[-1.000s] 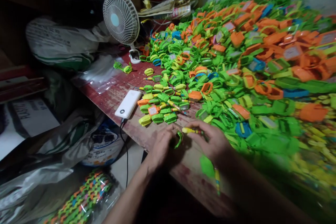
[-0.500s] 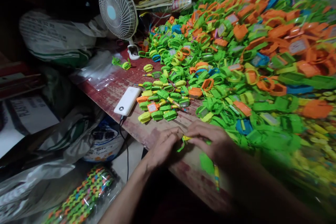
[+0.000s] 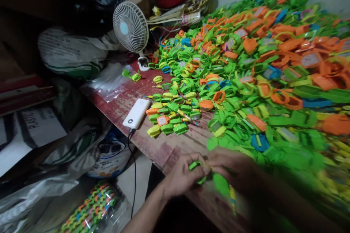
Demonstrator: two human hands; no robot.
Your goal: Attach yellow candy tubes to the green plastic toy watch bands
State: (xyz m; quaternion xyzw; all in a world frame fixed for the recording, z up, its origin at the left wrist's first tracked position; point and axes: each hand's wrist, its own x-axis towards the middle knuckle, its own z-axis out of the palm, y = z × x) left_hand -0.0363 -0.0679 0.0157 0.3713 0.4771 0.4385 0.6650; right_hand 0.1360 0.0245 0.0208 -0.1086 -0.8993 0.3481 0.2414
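Note:
My left hand (image 3: 182,174) is closed around a green plastic toy watch (image 3: 194,166), whose curved strap shows between thumb and fingers. Against its fingertips, my right hand (image 3: 232,164) is closed in a pinch; what lies between those fingers is mostly hidden and blurred. Below the right palm are a flat green piece (image 3: 221,185) and a thin yellow striped stick (image 3: 232,198), partly covered by the hand. Just beyond the hands lies a cluster of small toy watches (image 3: 167,128) in green, yellow and orange, with striped sticks among them.
A big heap of green and orange toy watches (image 3: 254,76) covers the table's right side. A white power bank (image 3: 136,113) with a black cable (image 3: 133,167) lies near the left edge of the worn red table (image 3: 164,151). Behind stand a fan (image 3: 130,27) and clear plastic bags (image 3: 109,82).
The view has tilted, so everything sits lower in it. The left fingers now wrap the green watch, which shows more of its loop; the yellow piece at the right fingertips is now mostly hidden.

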